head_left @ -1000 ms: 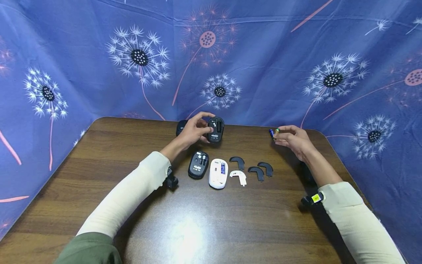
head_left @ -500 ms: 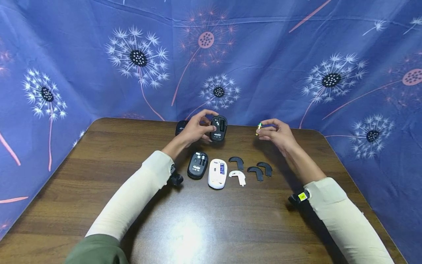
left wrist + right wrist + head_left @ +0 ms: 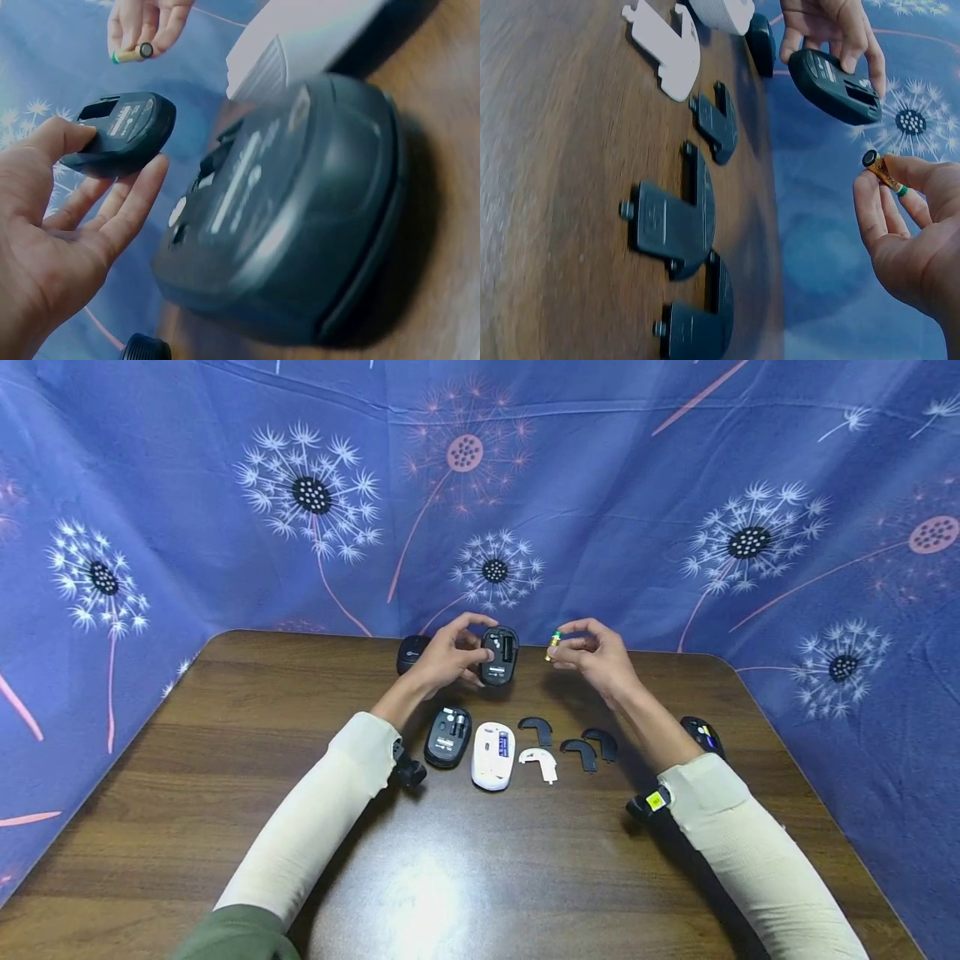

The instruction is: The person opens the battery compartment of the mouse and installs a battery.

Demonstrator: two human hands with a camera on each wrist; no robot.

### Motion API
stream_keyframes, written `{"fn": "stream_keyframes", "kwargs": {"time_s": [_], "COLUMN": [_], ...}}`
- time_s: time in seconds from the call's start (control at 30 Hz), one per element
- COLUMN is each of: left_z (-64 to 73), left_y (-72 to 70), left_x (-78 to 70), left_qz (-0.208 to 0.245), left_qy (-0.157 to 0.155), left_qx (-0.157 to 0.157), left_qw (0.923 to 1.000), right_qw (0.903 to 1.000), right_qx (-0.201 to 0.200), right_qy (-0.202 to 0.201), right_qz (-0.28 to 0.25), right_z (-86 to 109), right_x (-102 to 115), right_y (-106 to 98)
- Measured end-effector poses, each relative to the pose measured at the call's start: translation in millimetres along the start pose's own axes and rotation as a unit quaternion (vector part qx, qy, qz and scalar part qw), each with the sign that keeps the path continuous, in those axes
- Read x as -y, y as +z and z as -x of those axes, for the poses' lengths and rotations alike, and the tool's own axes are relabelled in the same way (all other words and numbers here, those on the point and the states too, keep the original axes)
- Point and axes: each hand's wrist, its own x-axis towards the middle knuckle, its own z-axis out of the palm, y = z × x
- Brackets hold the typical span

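My left hand [image 3: 448, 657] grips a black computer mouse [image 3: 498, 656] by its sides, underside facing me. Its open battery slot [image 3: 97, 109] shows as a dark gap with nothing in it. Between thumb and fingertips, my right hand [image 3: 600, 658] pinches a small green and gold battery [image 3: 553, 646], a short way right of the mouse. In the right wrist view the battery [image 3: 883, 172] is tilted, its flat dark end toward the camera. Mouse and battery are both held up above the table's far edge, apart from each other.
A second black mouse [image 3: 447, 737] with a battery in it and a white mouse [image 3: 493, 757] lie upside down mid-table. Beside them are a white cover [image 3: 539, 763] and several black covers [image 3: 536, 727]. Other black mice lie behind my left hand [image 3: 412, 653] and near my right forearm [image 3: 702, 737].
My right hand has lifted the battery from the far right of the table, leaving a blue one, and carried it left toward the mouse. My left hand has shifted slightly right with the mouse.
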Motion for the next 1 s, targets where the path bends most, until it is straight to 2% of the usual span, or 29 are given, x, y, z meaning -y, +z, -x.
{"fn": "stream_keyframes", "kwargs": {"time_s": [0.33, 0.57, 0.77, 1.0], "left_z": [4.8, 6.5, 4.4, 2.1], "left_y": [4.0, 8.4, 11.2, 11.0], "left_x": [-0.7, -3.6, 0.1, 3.0], "left_qz": [-0.009, -0.015, -0.015, -0.017], "left_qy": [-0.010, -0.006, -0.009, -0.004], "left_qx": [-0.007, -0.013, -0.009, -0.011], "left_qw": [0.9999, 0.9998, 0.9998, 0.9998], "right_qw": [0.9996, 0.9983, 0.9957, 0.9816], "right_qx": [0.015, 0.014, 0.013, -0.002], "right_qy": [-0.023, -0.057, -0.074, -0.111], "right_qz": [-0.005, 0.007, 0.054, 0.156], "right_z": [-2.4, -5.0, -6.8, -7.4], "right_x": [7.3, 10.7, 14.8, 18.0], "right_y": [20.1, 32.5, 37.7, 43.3]}}
